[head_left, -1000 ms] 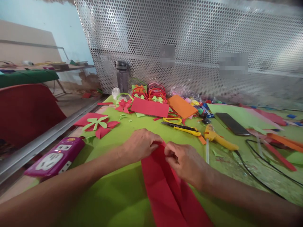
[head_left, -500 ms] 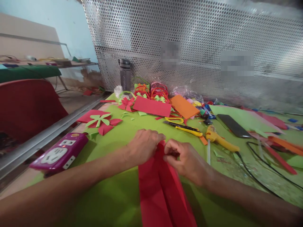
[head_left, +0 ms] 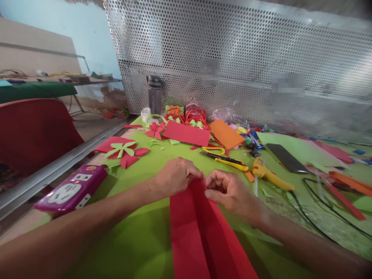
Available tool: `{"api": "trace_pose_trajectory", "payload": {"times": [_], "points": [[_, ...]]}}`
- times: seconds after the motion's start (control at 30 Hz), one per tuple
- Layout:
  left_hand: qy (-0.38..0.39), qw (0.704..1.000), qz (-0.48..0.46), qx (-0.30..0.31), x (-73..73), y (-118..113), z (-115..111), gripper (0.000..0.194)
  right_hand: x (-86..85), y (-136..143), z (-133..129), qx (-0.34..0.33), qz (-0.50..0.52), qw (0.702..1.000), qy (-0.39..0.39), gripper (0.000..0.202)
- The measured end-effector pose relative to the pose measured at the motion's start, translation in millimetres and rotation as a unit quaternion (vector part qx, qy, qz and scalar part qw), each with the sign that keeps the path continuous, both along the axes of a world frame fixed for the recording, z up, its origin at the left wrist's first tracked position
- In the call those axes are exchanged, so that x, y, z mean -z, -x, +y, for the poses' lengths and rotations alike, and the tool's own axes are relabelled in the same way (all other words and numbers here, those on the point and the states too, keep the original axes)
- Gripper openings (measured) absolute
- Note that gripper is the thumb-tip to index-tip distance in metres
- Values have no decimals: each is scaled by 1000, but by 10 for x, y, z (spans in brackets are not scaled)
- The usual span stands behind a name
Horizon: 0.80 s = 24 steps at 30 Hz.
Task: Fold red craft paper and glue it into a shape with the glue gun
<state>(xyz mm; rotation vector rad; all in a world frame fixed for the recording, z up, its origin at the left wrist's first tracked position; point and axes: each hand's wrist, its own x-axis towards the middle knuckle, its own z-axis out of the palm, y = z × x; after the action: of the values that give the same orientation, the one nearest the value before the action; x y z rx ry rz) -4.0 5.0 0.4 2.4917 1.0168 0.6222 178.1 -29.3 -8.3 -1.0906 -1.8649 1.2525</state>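
Observation:
A long sheet of red paper (head_left: 188,232), creased lengthwise with its right side raised, runs from the bottom edge up to my hands. My left hand (head_left: 176,176) pinches the left part of its far end. At the right corner of that end, my right hand (head_left: 228,192) has thumb and fingertips closed on the paper's edge. The far edge itself is partly hidden by the fingers. Beyond my hands lie a yellow-and-black utility knife (head_left: 225,159) and yellow-handled scissors (head_left: 214,150). A yellow glue gun (head_left: 271,176) rests right of my right hand.
Left stands a purple power strip (head_left: 72,190). Cut paper flowers (head_left: 120,149), a red card (head_left: 187,133), an orange card (head_left: 226,133) and small paper baskets (head_left: 196,114) lie farther back. A bottle (head_left: 155,95) stands by the mesh panel (head_left: 180,46). A phone (head_left: 286,158) and black cord (head_left: 312,219) lie right.
The right side of the red paper has spread outward to the right, widening the fold's opening. My right hand has shifted slightly right; both hands stay at the far end.

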Motion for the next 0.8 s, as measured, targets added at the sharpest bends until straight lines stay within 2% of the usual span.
{"api": "trace_pose_trajectory", "payload": {"times": [0.17,0.27,0.37,0.47,0.57,0.67,0.73,0.8], "points": [[4,1000,-21,8,64,28,50,37,-36,-12,-32,-16,3,999,38,11],[1,1000,-23,12,92,42,61,36,-32,-43,-11,-17,-2,1000,22,6],[9,1000,-17,19,93,43,62,34,8,-99,85,10,-25,999,-27,7],[17,999,-18,27,92,39,75,30,69,-140,220,60,-35,997,-45,22],[14,999,-26,37,106,34,101,28,134,-143,319,82,-14,996,10,39],[8,999,-34,39,111,25,112,25,195,-123,353,51,-19,995,81,26],[-29,999,-21,19,88,15,92,23,222,-113,354,45,-23,994,94,23],[-104,994,15,-28,45,3,47,17,235,-109,354,63,-10,994,85,22]]}}
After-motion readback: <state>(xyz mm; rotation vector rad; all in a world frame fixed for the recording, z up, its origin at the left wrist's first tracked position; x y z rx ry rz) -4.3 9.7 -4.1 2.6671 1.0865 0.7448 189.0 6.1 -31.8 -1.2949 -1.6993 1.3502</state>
